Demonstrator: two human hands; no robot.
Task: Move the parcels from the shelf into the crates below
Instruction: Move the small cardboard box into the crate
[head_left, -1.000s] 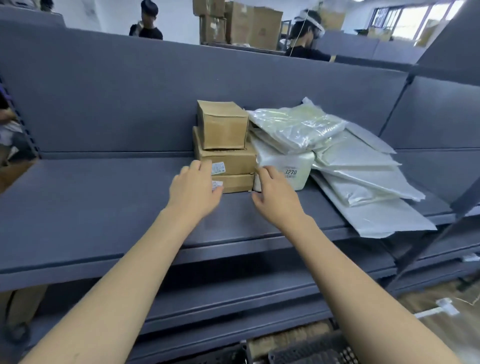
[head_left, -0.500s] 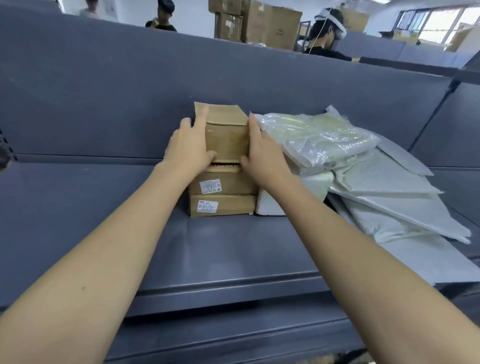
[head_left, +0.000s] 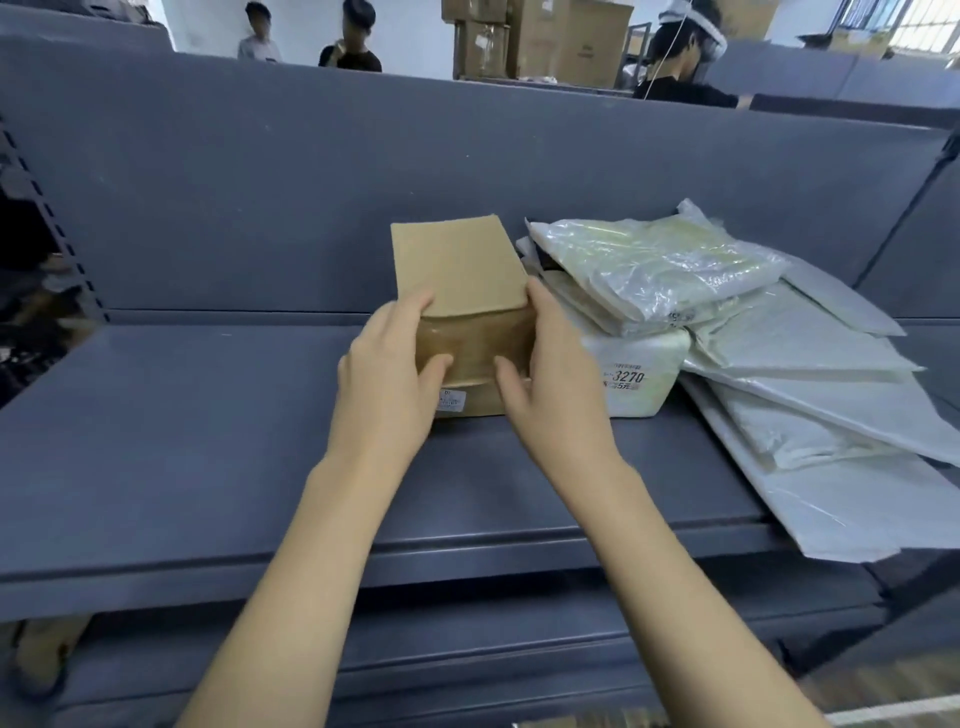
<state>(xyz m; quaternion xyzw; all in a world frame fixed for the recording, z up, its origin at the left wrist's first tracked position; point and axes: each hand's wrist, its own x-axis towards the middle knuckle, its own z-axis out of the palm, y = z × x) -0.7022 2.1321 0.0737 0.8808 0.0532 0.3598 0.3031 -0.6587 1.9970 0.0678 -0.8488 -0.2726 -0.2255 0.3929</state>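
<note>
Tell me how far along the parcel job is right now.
Done: nothing can be confirmed, since no crate is in view. In hand: the left hand and right hand grip the top box of the brown stack from either side. Left: the box under it, the white parcel marked 3270 and the pile of poly bags, all on the shelf.

Bare forearms, hands (head_left: 387, 387), no sleeves

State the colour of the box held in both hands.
Brown box, seen in the head view.
</note>
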